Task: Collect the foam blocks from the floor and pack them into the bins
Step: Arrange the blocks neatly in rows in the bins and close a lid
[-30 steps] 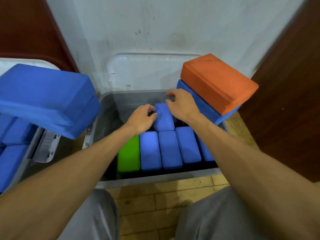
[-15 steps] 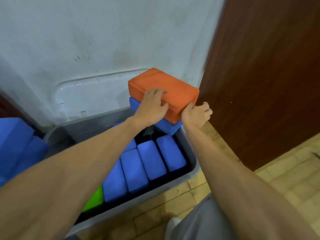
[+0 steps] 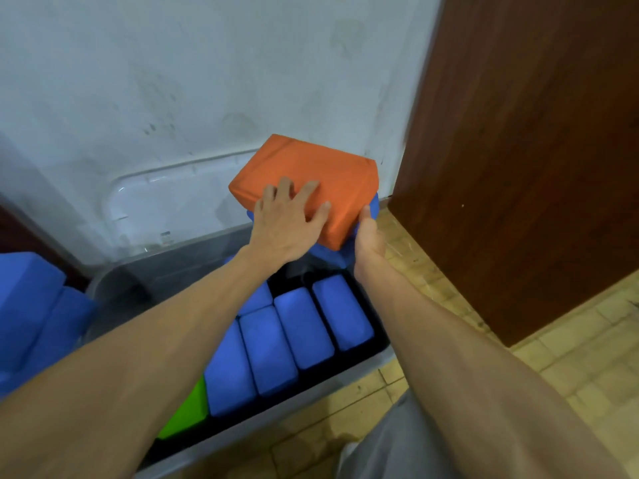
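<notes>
An orange foam block [image 3: 325, 167] lies on a blue block [image 3: 340, 255] perched at the far right corner of the grey bin [image 3: 242, 440]. My left hand [image 3: 287, 223] rests flat on the orange block's top, fingers spread. At the block's near right corner my right hand [image 3: 370, 236] grips it, thumb up against its edge and fingers hidden behind. Inside the bin, several blue blocks [image 3: 304, 326] stand in a row beside a green block [image 3: 186, 413].
The bin's clear lid [image 3: 166, 202] leans on the white wall behind. A brown wooden door [image 3: 536, 150] stands close on the right. More blue blocks [image 3: 31, 305] are piled at the left edge. Tiled floor [image 3: 570, 357] lies to the right.
Both hands left the blue blocks inside the bin and moved up to the orange block. The view swung right, and the left hand has spread flat on the block's top.
</notes>
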